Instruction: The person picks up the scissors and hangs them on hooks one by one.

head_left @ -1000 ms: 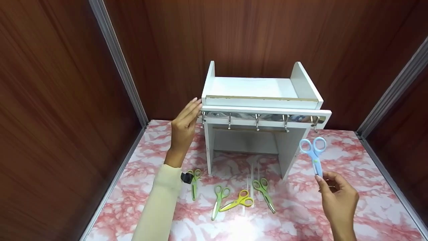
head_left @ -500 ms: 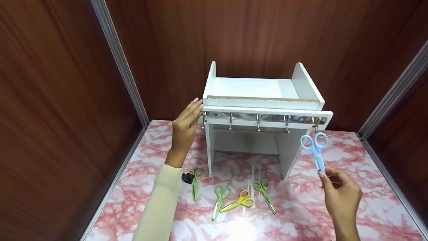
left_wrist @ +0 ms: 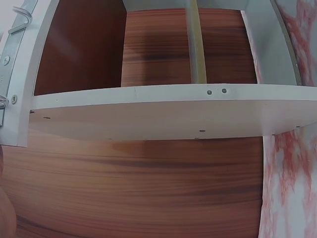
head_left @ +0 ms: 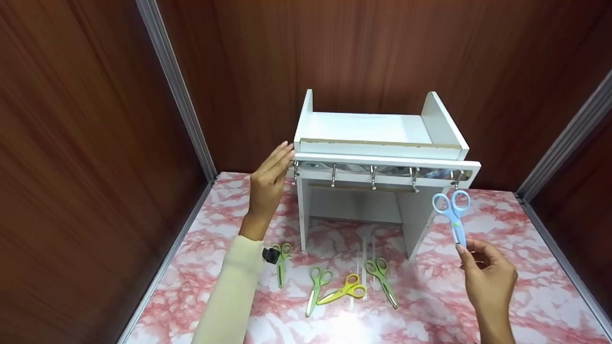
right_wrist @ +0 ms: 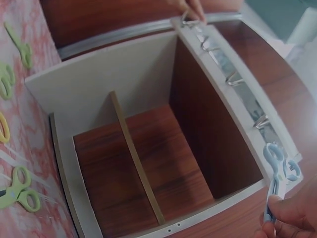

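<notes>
My right hand (head_left: 490, 277) pinches a pair of light blue scissors (head_left: 457, 224) by the blade end, finger loops up. In the head view the loops are just under the rightmost hook (head_left: 457, 179) of the white shelf unit (head_left: 382, 152). The right wrist view has the blue scissors (right_wrist: 276, 171) overlapping the end of the hook rail (right_wrist: 233, 74), thumb on the blades. My left hand (head_left: 269, 180) rests with straight fingers against the unit's left side, at the rail's end. Several bare metal hooks run along the rail.
On the pink marbled tabletop (head_left: 191, 267) in front of the unit lie green scissors (head_left: 315, 290), yellow scissors (head_left: 345, 289), more green scissors (head_left: 381, 282) and another green pair (head_left: 281, 265) beside the left forearm. Brown wood-grain panels (head_left: 368, 48) enclose the table.
My right hand has lifted the blue scissors slightly, bringing the loops closer to the rightmost hook. The left hand keeps its place on the unit; the head view has shifted a little.
</notes>
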`<control>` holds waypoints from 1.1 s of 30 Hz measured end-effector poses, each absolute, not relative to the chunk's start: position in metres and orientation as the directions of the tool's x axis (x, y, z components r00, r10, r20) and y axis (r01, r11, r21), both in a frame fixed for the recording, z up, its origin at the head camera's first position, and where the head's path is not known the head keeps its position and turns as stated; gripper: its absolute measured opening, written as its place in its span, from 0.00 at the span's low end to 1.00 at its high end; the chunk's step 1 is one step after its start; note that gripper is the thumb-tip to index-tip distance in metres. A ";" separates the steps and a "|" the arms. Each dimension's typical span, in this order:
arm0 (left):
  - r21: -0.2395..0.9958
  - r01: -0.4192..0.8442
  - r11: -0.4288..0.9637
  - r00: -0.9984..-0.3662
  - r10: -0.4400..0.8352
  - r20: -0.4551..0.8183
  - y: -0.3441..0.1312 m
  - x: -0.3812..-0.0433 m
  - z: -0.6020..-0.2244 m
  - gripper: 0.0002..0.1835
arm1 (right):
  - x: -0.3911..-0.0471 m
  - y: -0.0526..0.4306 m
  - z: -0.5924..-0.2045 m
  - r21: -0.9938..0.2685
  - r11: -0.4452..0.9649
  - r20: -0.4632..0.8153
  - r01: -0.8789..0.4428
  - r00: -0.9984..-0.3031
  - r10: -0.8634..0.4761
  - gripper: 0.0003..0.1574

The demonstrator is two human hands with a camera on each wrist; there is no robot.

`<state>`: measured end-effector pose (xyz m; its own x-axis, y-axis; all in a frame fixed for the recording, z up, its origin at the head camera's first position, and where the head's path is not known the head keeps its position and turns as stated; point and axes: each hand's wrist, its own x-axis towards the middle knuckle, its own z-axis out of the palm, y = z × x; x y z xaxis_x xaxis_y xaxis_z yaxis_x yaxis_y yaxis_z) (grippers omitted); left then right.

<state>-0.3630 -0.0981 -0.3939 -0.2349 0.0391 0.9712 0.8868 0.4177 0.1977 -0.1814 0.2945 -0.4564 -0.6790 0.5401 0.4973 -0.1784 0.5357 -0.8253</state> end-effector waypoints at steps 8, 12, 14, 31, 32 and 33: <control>0.198 0.890 0.410 -0.235 0.042 0.971 -0.098 -0.362 -0.394 0.20 | -0.184 0.296 -0.457 -0.823 0.543 0.495 -0.167 -0.680 0.541 0.08; 0.198 0.890 0.411 -0.236 0.045 0.971 -0.099 -0.362 -0.394 0.20 | -0.185 0.296 -0.457 -0.826 0.537 0.494 -0.172 -0.681 0.541 0.08; 0.198 0.889 0.412 -0.237 0.045 0.970 -0.099 -0.362 -0.394 0.19 | -0.186 0.296 -0.458 -0.826 0.536 0.494 -0.173 -0.681 0.541 0.08; 0.189 0.898 0.396 -0.225 0.045 0.973 -0.098 -0.365 -0.397 0.17 | -0.193 0.299 -0.464 -0.826 0.528 0.507 -0.199 -0.672 0.540 0.10; 0.191 0.898 0.395 -0.227 0.045 0.973 -0.098 -0.365 -0.397 0.16 | -0.194 0.299 -0.465 -0.827 0.525 0.505 -0.199 -0.672 0.541 0.10; 0.193 0.898 0.395 -0.229 0.045 0.972 -0.098 -0.365 -0.397 0.15 | -0.194 0.299 -0.466 -0.828 0.524 0.505 -0.199 -0.672 0.542 0.10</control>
<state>-0.3652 -0.0985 -0.3968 -0.2291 0.0447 0.9724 0.8980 0.3953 0.1934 -0.1943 0.2988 -0.4658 -0.6718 0.5423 0.5046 -0.1988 0.5242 -0.8281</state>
